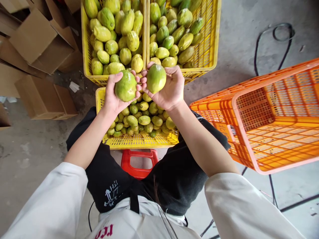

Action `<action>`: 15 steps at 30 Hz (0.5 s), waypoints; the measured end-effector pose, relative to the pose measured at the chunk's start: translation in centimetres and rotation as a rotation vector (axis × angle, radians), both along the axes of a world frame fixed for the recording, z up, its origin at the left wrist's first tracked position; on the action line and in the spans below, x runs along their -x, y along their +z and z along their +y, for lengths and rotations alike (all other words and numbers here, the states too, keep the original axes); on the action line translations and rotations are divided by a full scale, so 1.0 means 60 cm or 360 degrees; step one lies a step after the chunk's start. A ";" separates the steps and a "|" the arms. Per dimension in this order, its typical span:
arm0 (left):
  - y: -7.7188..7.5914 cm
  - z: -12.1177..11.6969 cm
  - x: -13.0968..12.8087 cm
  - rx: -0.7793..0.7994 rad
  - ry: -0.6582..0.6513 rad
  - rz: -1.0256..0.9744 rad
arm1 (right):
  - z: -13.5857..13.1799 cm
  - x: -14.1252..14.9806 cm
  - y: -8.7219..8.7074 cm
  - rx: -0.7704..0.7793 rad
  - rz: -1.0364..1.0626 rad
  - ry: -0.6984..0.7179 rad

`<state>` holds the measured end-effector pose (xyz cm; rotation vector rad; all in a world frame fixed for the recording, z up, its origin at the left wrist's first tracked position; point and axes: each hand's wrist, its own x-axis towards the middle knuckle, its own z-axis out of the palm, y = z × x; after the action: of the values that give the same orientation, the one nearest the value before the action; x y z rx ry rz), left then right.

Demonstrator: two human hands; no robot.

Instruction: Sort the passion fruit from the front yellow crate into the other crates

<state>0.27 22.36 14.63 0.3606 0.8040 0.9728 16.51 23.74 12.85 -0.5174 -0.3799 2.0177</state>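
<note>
Head view: both hands up at mid-frame, over the crates, fingertips close together. Left hand point(171, 87) closed round a yellow-green fruit point(156, 79), fingers curled under and behind it, thumb at its right. Right hand point(117, 96) grips a rounder green fruit point(126, 85), thumb over the top, fingertips at its right side (skin shiny, pale patch near the top).

In the way: hands and held fruit cover part of the far end of the near yellow crate point(139, 143); forearms cross its sides. The person's black trouser legs point(109, 176) flank it. A red stool point(139, 172) shows between the legs, at the crate's near edge.

Containers: near crate holds many small oval fruits point(144, 120), green to yellow, with a strip of slatted yellow bare along the near side. Beyond, two more side by side: far left yellow crate point(87, 68), heaped with mostly yellowish fruit; far right yellow crate point(211, 46), greener mix, slats bare at its right.

To the right, an orange crate point(239, 116), opening towards the right (its mesh interior well lit). Black cable point(256, 49) loops on the concrete floor point(239, 20) beyond it. Left side: open cardboard boxes point(37, 36) in a jumble, white scrap point(74, 87) near them.
</note>
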 end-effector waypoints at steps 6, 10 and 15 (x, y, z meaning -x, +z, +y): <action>0.007 0.008 0.007 0.0047 0.0012 0.0075 | -0.004 -0.010 0.010 0.0129 0.0112 0.0058; 0.016 -0.001 0.006 -0.0005 -0.0070 -0.0036 | -0.015 -0.008 0.008 0.0146 0.0103 0.0031; 0.026 -0.016 -0.001 0.0056 -0.0045 -0.0022 | -0.017 -0.009 0.006 0.0232 -0.0126 0.0024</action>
<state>0.30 21.42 16.22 0.3334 0.8005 0.9328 17.05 22.70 13.24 -0.6879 -0.2866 2.0533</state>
